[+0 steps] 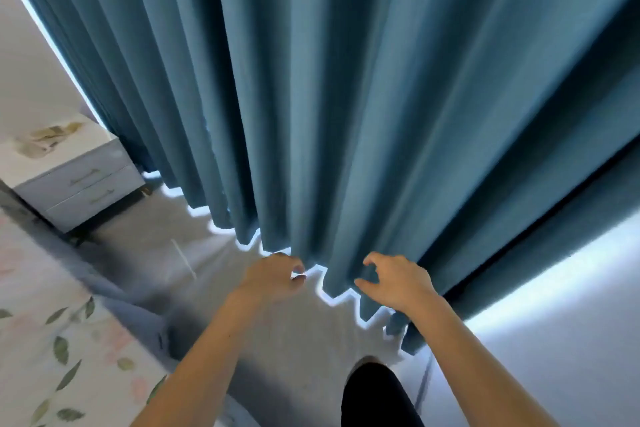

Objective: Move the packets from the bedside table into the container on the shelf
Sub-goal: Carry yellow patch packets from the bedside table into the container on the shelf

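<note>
Both your left hand (277, 276) and right hand (391, 279) hang loosely curled, holding nothing. The crinkly greenish packets (45, 139) on the white two-drawer bedside table (83, 184) look light and floppy; pinch an edge.

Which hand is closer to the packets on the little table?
Left. The left hand is on the side of the pale grey two-drawer bedside table, where the greenish packets lie. The right hand hangs by the teal pleated curtain, farther away.

Head view looks down, close to curtain (346, 97).
</note>
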`<state>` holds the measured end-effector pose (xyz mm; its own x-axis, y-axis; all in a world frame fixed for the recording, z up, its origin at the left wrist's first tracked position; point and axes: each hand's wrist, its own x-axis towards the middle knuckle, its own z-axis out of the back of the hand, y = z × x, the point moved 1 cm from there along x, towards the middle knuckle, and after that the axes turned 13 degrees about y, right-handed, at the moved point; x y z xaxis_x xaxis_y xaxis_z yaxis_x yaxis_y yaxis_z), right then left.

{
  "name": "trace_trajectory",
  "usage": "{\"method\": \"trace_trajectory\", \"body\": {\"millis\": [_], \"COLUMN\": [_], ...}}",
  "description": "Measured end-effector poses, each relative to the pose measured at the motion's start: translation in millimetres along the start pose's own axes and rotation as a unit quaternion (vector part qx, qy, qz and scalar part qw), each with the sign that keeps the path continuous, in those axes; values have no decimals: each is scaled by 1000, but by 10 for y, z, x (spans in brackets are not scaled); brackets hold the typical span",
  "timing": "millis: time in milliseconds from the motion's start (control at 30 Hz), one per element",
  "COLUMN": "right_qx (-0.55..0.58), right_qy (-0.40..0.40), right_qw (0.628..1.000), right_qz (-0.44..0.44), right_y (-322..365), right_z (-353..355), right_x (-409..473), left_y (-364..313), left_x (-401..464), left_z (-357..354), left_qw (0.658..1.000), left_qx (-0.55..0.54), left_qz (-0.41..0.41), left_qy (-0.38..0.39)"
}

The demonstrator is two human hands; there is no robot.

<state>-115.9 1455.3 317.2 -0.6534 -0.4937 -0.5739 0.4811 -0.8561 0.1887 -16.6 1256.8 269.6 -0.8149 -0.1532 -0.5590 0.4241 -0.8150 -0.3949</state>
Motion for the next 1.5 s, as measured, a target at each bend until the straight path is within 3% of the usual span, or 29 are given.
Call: {"method": "trace_trajectory", "body": {"millis": [400,533,800,900,1033,1400,1500], "right_qx": [-148,-201,-318,-342,-329,-320,-322], "right_qy": [88,110,171,162,160,179,188], "right_qw": [973,947,864,845,850,859,857], "right_qz": [154,226,352,378,379,357,357], "right_y": [1697,2647,5004,5973,7054,9361,9961], "right_z": [1116,1363,1294,1304,1445,1867,1818], "right_x": [2784,3588,4827,5257,5820,7539,8061], "left_y": [1909,2582,4286,5044,5965,8259,8861], "left_x": [976,992,795,867,1066,2077,2379], "left_z": [1373,1791,2322,2720,3457,5065,5378], "left_qw": [969,939,861,852,857,867,855], "left_qx": [-128,-187,-294,-303,-298,-305,-318], "left_qz": [203,273,401,411,401,376,388], "left_qy": [-56,-96,-103,-111,-123,-114,-131]}}
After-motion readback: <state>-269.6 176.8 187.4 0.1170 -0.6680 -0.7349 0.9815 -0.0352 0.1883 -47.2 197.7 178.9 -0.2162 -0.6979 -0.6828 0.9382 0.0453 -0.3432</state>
